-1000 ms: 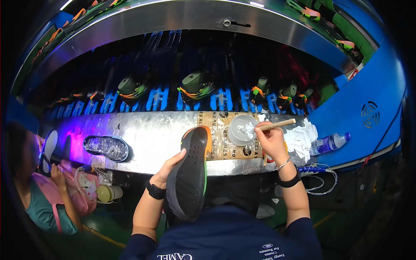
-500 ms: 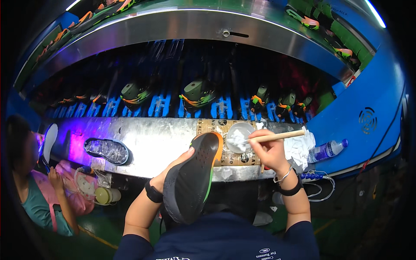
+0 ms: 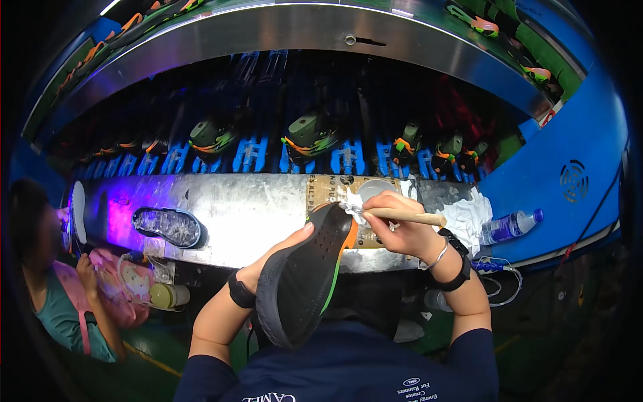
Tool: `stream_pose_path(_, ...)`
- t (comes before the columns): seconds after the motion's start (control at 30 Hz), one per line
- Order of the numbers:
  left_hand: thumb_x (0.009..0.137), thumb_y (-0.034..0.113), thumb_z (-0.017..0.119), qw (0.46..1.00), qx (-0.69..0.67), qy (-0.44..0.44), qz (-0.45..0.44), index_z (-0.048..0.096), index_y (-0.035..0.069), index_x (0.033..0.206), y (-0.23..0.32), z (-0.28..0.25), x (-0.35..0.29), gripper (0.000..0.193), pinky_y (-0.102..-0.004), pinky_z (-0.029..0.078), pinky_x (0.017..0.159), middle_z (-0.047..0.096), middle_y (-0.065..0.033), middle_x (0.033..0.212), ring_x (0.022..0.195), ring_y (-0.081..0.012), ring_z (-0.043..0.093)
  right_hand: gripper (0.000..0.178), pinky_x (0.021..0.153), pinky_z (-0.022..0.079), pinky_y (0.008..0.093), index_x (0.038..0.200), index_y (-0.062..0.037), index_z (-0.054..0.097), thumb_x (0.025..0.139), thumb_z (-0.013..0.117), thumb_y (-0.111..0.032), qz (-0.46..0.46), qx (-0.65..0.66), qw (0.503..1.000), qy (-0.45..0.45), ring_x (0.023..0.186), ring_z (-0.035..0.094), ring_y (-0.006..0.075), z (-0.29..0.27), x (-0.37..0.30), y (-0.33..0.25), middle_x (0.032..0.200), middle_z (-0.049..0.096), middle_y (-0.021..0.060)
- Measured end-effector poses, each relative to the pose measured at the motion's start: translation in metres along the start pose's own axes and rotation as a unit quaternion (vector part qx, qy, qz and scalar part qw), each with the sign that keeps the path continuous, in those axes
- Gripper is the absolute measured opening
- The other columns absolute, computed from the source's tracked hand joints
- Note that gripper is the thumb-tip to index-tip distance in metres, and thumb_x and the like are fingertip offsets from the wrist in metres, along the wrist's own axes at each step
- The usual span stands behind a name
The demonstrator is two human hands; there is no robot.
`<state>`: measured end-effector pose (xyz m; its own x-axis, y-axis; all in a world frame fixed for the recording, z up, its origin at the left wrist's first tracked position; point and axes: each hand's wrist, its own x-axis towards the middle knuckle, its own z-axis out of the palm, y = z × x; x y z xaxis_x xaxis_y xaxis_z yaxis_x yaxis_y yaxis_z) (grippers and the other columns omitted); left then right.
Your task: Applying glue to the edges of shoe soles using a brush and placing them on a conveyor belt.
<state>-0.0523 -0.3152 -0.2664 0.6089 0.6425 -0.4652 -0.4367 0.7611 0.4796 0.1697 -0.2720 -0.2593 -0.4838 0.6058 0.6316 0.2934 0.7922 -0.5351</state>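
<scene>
My left hand (image 3: 268, 259) is closed on the edge of a black shoe sole (image 3: 295, 285) with an orange and green rim, tilted up in front of my body. Its thumb shows along the inner face; the other fingers are hidden behind. My right hand (image 3: 404, 231) grips a wooden stick (image 3: 418, 216). At the end of the stick, a white crumpled cloth (image 3: 353, 205) touches the sole's upper tip. Just behind my right fingers stands a pale round bowl (image 3: 376, 188), partly covered by the hand.
A clear-filled sole-shaped tray (image 3: 169, 228) lies left on the metal bench (image 3: 254, 211). White crumpled cloths (image 3: 467, 216) and a water bottle (image 3: 512, 228) are at right. Shoes on lasts (image 3: 311, 134) line the blue machine behind. Another person (image 3: 70, 301) sits at left.
My right hand has brought the stick and white cloth out of the bowl, toward me and left, onto the sole's tip. The sole is still in my left hand.
</scene>
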Motion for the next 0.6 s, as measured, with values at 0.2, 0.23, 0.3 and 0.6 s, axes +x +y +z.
stream_pose_path(0.2,0.088,0.032,0.043,1.000,-0.015,-0.003,0.007,0.050,0.002,0.109,0.005,0.003,-0.002,0.037,-0.0198,0.047,0.064,0.059,-0.0058,0.090,0.073,-0.0096,0.057,0.008,0.048,0.039,0.0213,0.081,0.0008,0.056,0.073,0.058,0.000,0.024,-0.004,1.000,0.016,0.054,0.049,0.0103,-0.004,-0.002,0.004,0.073,0.056,0.0072)
stream_pose_path(0.23,0.088,0.032,0.043,1.000,0.003,-0.003,0.026,0.050,0.002,0.109,0.006,0.004,-0.001,0.037,-0.0198,0.047,0.064,0.059,-0.0054,0.091,0.074,-0.0094,0.057,0.008,0.047,0.036,0.0198,0.081,0.0002,0.057,0.074,0.058,-0.001,0.112,0.005,0.994,-0.011,0.054,0.046,0.0075,-0.009,-0.006,0.001,0.072,0.056,0.0058)
stream_pose_path(0.3,0.088,0.034,0.043,0.999,0.030,0.000,0.044,0.049,0.002,0.110,0.007,0.003,-0.002,0.039,-0.0199,0.047,0.064,0.058,-0.0058,0.091,0.074,-0.0094,0.056,0.008,0.047,0.034,0.0188,0.082,-0.0007,0.057,0.075,0.058,-0.002,0.124,0.026,0.992,-0.006,0.055,0.044,0.0054,-0.009,-0.011,0.000,0.072,0.055,0.0039)
stream_pose_path(0.6,0.086,0.043,0.040,0.971,0.227,-0.013,0.077,0.041,-0.001,0.115,0.019,0.005,0.003,0.053,-0.0199,0.046,0.065,0.054,-0.0080,0.092,0.076,-0.0090,0.053,0.007,0.045,0.034,0.0166,0.083,-0.0008,0.057,0.075,0.058,-0.002,0.200,0.139,0.970,0.016,0.054,0.046,0.0031,0.000,-0.028,-0.013,0.069,0.055,0.0013)
